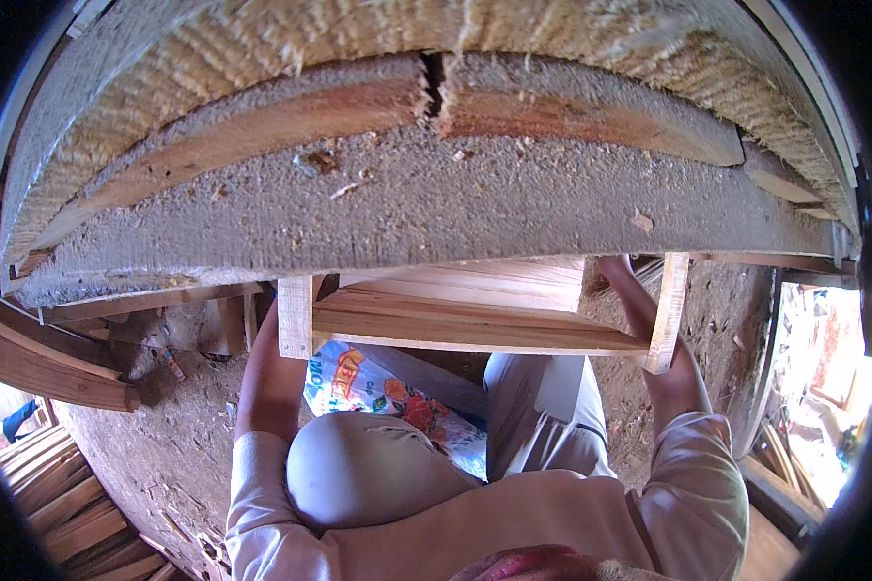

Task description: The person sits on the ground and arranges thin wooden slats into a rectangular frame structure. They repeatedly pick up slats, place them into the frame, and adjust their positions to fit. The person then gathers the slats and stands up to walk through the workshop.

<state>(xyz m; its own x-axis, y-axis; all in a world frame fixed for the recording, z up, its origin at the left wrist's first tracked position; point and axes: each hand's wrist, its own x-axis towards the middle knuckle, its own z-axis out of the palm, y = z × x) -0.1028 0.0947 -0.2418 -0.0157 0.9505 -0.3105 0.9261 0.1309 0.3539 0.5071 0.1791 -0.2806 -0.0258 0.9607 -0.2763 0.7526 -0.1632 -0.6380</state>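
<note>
A pale wooden box-like frame [484, 331] with slatted boards lies across in front of me, its far part hidden under a thick bench top. Its left end piece [295, 318] stands beside my left forearm [266, 378]. My left hand is hidden behind that end and the bench edge. My right forearm [676, 382] passes behind the right end piece [667, 315]. Only a bit of my right hand [614, 263] shows at the bench edge, inside that end. The fingers of both hands are out of sight, so their grip cannot be made out.
The rough, dusty bench top [426, 218] spans the view, with a cracked curved board [572, 111] and wood chips on it. A printed plastic sack [397, 397] lies by my knees. Stacked wood strips [73, 494] lie at lower left, near a curved brown wooden piece [48, 358].
</note>
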